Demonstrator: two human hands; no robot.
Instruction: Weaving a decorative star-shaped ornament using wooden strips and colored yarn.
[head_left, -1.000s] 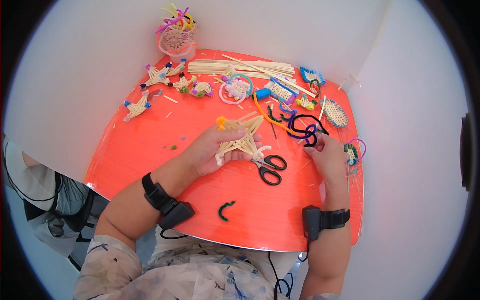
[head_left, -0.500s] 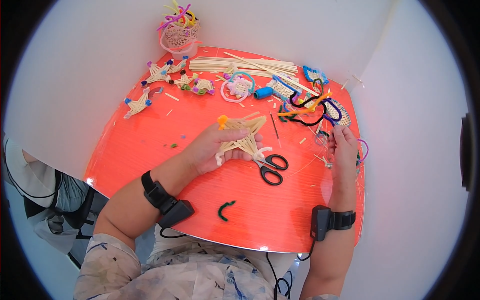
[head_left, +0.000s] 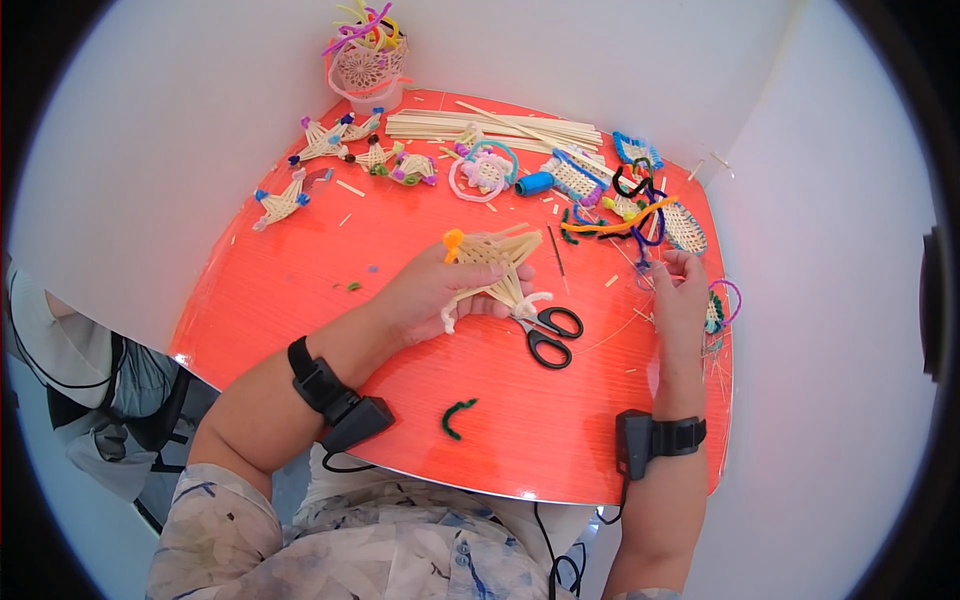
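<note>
My left hand (head_left: 440,290) is closed around a star woven from pale flat strips (head_left: 492,265), thumb on top and fingers beneath. One point of the star is wrapped in an orange pipe cleaner (head_left: 453,243); white pipe cleaner (head_left: 534,302) curls at two lower points. At the right, my right hand (head_left: 682,290) pinches at the near end of a dark purple pipe cleaner (head_left: 659,222), beside a loose tangle. An orange pipe cleaner (head_left: 625,222) and a black one (head_left: 630,186) lie in that tangle. Black-handled scissors (head_left: 553,337) rest under the star, their blades partly hidden.
Several small woven stars (head_left: 283,203) stand at the back left, near a woven basket of pipe cleaners (head_left: 370,70). Pale strips (head_left: 490,127) lie stacked at the back. A blue spool (head_left: 534,184), a thin dark stick (head_left: 556,250) and a green pipe cleaner scrap (head_left: 456,418) are on the red table.
My right hand has shifted slightly left, its fingers turned toward the tangle. The black pipe cleaner has moved back and the purple one toward the left. My left hand still holds the star.
</note>
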